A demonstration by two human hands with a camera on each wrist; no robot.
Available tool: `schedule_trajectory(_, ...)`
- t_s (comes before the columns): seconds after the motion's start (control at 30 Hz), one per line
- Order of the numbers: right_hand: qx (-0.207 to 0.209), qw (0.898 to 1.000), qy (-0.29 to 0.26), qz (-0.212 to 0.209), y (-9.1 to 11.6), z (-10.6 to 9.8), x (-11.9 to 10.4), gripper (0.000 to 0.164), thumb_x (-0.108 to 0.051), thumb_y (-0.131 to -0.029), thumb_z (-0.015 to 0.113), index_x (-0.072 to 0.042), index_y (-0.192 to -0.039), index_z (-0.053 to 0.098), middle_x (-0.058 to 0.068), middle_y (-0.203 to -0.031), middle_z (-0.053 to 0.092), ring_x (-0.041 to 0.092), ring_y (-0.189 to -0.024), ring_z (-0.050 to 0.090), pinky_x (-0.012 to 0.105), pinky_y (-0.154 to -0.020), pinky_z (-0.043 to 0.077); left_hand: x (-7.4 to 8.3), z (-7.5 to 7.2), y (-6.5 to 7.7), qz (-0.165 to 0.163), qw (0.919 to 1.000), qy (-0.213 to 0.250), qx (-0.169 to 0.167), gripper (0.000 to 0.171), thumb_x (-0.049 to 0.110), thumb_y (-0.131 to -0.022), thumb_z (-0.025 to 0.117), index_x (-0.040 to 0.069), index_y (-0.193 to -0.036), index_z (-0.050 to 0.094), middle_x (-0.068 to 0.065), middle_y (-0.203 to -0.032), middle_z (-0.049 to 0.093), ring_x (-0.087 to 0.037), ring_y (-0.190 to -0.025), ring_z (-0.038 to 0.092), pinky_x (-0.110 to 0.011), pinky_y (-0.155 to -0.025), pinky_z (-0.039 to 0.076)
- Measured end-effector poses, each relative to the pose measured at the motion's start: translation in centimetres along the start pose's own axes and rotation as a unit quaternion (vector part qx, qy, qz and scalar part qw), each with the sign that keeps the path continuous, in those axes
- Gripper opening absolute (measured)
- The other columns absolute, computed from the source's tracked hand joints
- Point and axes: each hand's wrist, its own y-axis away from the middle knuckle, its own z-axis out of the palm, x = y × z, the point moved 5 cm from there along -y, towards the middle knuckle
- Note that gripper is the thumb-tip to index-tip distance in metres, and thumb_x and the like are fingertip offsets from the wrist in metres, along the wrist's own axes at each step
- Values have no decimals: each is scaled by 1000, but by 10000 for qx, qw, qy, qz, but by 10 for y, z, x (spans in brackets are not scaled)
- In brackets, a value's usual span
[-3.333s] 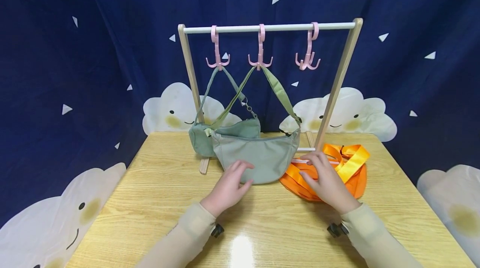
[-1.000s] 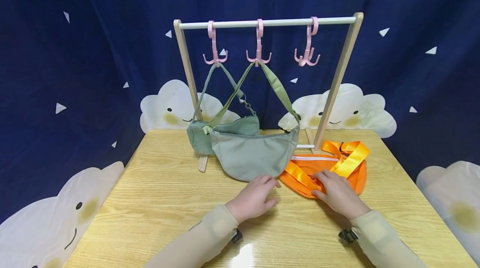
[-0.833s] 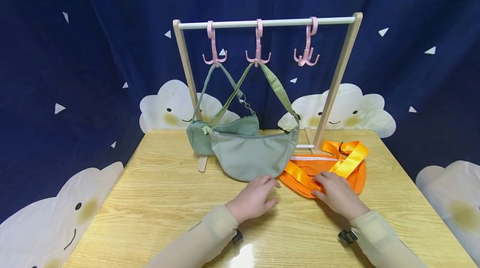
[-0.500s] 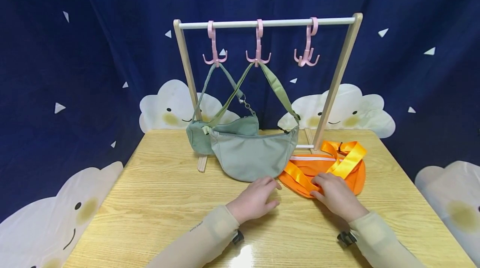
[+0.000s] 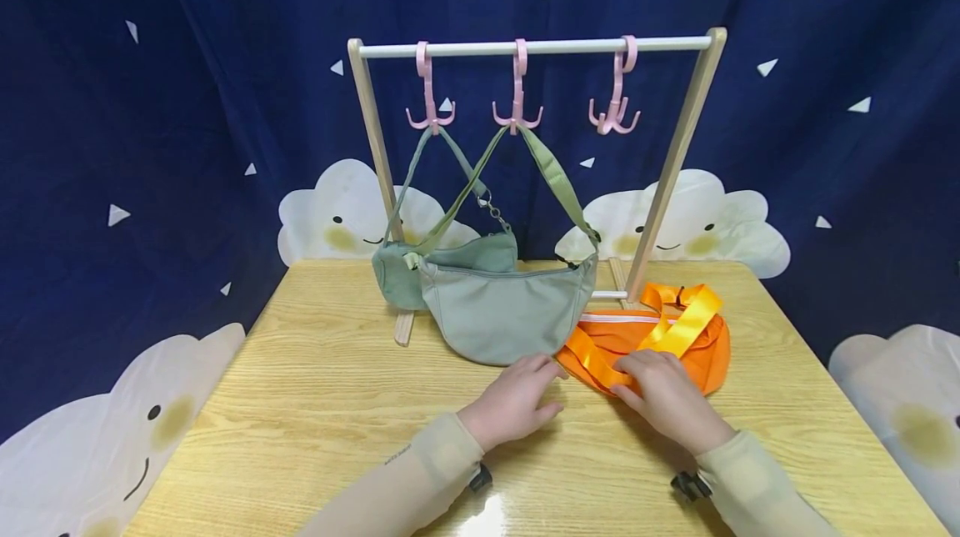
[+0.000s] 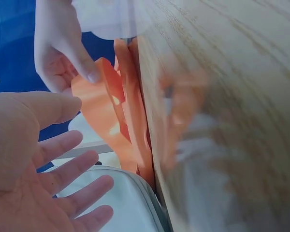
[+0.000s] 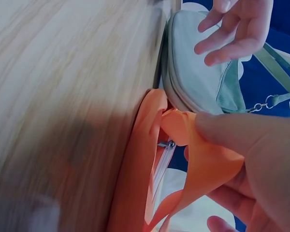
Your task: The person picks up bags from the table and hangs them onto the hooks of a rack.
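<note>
An orange bag (image 5: 621, 337) lies on the table at the right, its wide shiny strap (image 5: 592, 358) draped over it. My right hand (image 5: 670, 395) pinches that strap between thumb and fingers, seen closely in the right wrist view, where the strap (image 7: 210, 164) stands off the bag beside a zipper pull (image 7: 168, 144). My left hand (image 5: 512, 404) hovers with fingers spread, holding nothing. It is just in front of the grey-green bag (image 5: 510, 316), which hangs by a light green strap (image 5: 558, 178) from the middle pink hook (image 5: 517, 95).
A wooden rack with a white rail (image 5: 465, 48) stands at the back. A smaller teal bag (image 5: 401, 278) hangs from the left hook (image 5: 430, 95), partly behind the grey-green one. The right hook (image 5: 617, 95) bears nothing. A dark blue curtain (image 5: 300, 62) backs the table (image 5: 322, 387).
Both hands moved down from higher up. The right hand came onto the orange strap and has shifted slightly left with it; the left moved right, away from the front of the grey-green bag.
</note>
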Motion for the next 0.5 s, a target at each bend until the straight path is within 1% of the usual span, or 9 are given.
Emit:
schedule_trajectory(0.2, 114, 9998, -87, -113, -1, -3, -9, 27, -19, -81, 88, -10, -102, 75, 6, -101, 76, 29, -99, 69, 55, -94, 50, 2, -6, -1, 142, 9989, 74, 431, 46, 22, -94, 75, 9, -134, 58, -4, -124, 62, -19, -115, 61, -29, -104, 50)
schedule_trajectory(0.37, 198, 9994, -265, -134, -2, -6, -16, 25, -18, -81, 89, -10, -100, 75, 4, -98, 76, 27, -97, 69, 54, -92, 52, 4, -9, -3, 57, 9976, 221, 658, 50, 20, -93, 77, 10, -137, 57, -6, -136, 58, -22, -128, 56, -33, -114, 45)
schedule_trajectory(0.43, 223, 9991, -318, -150, -2, -7, -19, 24, -18, -81, 89, -11, -100, 76, 3, -98, 76, 26, -96, 69, 53, -90, 53, 4, -8, -4, 45, 9971, 181, 740, 52, 20, -93, 78, 11, -138, 56, -7, -140, 56, -23, -133, 54, -34, -116, 42)
schedule_trajectory(0.5, 263, 9989, -338, -178, -2, -8, -22, 24, -18, -80, 89, -11, -99, 75, 3, -98, 75, 25, -96, 69, 52, -90, 53, 5, -8, -5, 93, 9962, 121, 860, 53, 19, -91, 79, 11, -139, 56, -7, -142, 55, -23, -134, 53, -34, -117, 42)
